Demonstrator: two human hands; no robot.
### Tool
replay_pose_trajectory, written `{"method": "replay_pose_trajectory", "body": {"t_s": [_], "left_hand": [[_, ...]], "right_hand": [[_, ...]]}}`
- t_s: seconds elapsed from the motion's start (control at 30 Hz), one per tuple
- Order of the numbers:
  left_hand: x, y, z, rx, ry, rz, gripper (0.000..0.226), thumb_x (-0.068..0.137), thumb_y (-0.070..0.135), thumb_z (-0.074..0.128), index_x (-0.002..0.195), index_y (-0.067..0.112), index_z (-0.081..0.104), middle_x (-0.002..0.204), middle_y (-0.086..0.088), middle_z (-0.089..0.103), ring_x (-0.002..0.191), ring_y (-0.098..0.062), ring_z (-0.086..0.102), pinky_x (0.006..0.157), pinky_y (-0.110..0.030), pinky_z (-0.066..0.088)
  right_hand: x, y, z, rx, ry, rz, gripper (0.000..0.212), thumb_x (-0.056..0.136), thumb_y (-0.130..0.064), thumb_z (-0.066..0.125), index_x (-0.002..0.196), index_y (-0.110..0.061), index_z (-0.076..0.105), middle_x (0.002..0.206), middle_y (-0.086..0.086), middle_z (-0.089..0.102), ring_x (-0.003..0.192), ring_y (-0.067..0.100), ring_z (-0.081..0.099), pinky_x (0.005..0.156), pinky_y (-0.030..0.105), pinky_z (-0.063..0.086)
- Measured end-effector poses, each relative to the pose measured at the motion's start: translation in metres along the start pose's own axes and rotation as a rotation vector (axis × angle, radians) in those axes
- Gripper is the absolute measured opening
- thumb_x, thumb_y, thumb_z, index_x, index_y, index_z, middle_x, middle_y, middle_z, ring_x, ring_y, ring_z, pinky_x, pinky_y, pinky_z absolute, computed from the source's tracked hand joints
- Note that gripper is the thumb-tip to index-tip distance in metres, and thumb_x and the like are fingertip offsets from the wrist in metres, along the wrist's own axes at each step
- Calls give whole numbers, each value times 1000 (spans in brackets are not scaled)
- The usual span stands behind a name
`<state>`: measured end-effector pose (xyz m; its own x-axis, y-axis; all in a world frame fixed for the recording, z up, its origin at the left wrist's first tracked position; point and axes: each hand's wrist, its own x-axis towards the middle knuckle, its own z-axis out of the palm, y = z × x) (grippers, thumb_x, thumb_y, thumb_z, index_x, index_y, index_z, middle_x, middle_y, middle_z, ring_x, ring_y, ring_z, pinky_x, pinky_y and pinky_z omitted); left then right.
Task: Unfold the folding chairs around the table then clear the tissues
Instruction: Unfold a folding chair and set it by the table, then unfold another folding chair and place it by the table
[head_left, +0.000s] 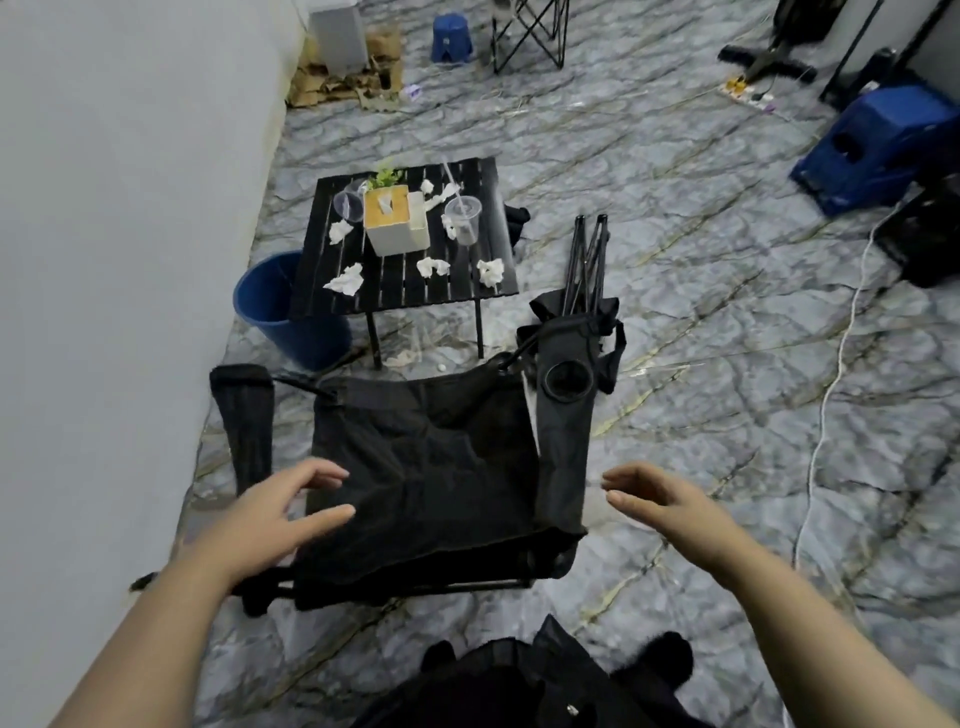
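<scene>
A black fabric folding chair (426, 467) stands unfolded right in front of me, its seat spread flat and a cup-holder armrest (566, 384) on its right side. My left hand (291, 512) hovers open over the seat's near left corner. Just right of the armrest, my right hand (660, 501) is open and holds nothing. A second folding chair (587, 270) lies folded on the floor beside the table. Several crumpled white tissues (345, 280) lie scattered on the low black slatted table (400, 296), around a white tissue box (395, 223).
A blue bin (275, 306) stands at the table's left corner against the grey wall. Two clear plastic cups (464, 218) and a small plant are on the table. Another unfolded chair (530, 31) stands far back. Blue stools (878, 145), a white cable (831, 395) and cardboard scraps lie around the floor.
</scene>
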<state>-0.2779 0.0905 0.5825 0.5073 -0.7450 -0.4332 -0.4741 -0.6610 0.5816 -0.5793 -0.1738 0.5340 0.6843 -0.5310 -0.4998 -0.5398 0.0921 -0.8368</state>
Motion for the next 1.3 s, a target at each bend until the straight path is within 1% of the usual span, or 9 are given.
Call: {"method": "replay_pose_trajectory", "body": {"t_s": [0.07, 0.17, 0.23, 0.37, 0.53, 0.83, 0.93, 1.13, 1.3], "left_hand": [[33, 49, 35, -50, 7, 57, 37, 66, 65, 61, 97, 47, 56, 96, 18, 67, 96, 6, 59, 88, -25, 47], [85, 136, 96, -158, 13, 100, 15, 81, 36, 66, 92, 42, 60, 93, 12, 69, 92, -3, 63, 83, -22, 48], [117, 198, 135, -218, -21, 109, 11, 84, 28, 64, 87, 38, 61, 92, 3, 68, 89, -10, 62, 76, -19, 48], [168, 290, 195, -236, -141, 100, 7, 86, 32, 60, 93, 30, 59, 97, -1, 63, 85, -10, 59, 71, -18, 43], [217, 347, 235, -186, -218, 37, 15, 87, 34, 59, 99, 25, 58, 99, 2, 61, 89, -9, 57, 68, -17, 41], [370, 425, 244, -292, -231, -38, 13, 86, 35, 59, 95, 25, 60, 95, -4, 63, 93, -21, 61, 73, -26, 45], [438, 460, 229, -264, -259, -33, 14, 86, 35, 59, 95, 25, 60, 92, -5, 62, 84, -17, 59, 70, -25, 43], [563, 530, 183, -265, -220, -37, 15, 88, 32, 57, 98, 21, 60, 98, -10, 67, 94, -23, 63, 71, -25, 44], [648, 561, 169, -324, -159, -95, 13, 87, 35, 57, 95, 24, 60, 94, -5, 66, 95, -22, 62, 83, -32, 46]], "right_hand": [[5, 9, -38, 9, 45, 30, 19, 88, -17, 62, 107, -15, 62, 106, -3, 65, 90, -6, 61, 66, 3, 46], [10, 24, -108, 4, 73, 49, 18, 89, -23, 61, 106, -20, 62, 107, -5, 65, 102, 6, 60, 72, 12, 46], [9, 35, -159, 5, 117, 58, 16, 88, -26, 62, 103, -23, 63, 105, -3, 65, 102, 10, 61, 77, 16, 46], [6, 52, -248, 27, 214, 110, 10, 86, -30, 63, 96, -28, 64, 100, -2, 66, 92, 12, 62, 72, 22, 45], [25, 66, -326, 139, 281, 156, 6, 87, -23, 63, 92, -22, 64, 93, 3, 65, 88, 19, 63, 73, 28, 44], [161, 43, -428, 79, 187, 223, 11, 87, -27, 62, 98, -23, 63, 103, 4, 67, 94, 18, 64, 75, 27, 45], [215, 14, -468, 9, 159, 253, 10, 87, -30, 61, 95, -25, 63, 100, 3, 67, 91, 17, 63, 75, 27, 45], [314, -41, -550, -7, 153, 209, 13, 89, -28, 59, 99, -21, 62, 94, -1, 65, 85, 11, 61, 70, 21, 45], [395, -63, -622, -51, 103, 200, 11, 87, -31, 61, 96, -26, 63, 100, 0, 67, 95, 16, 64, 82, 30, 47]]}}
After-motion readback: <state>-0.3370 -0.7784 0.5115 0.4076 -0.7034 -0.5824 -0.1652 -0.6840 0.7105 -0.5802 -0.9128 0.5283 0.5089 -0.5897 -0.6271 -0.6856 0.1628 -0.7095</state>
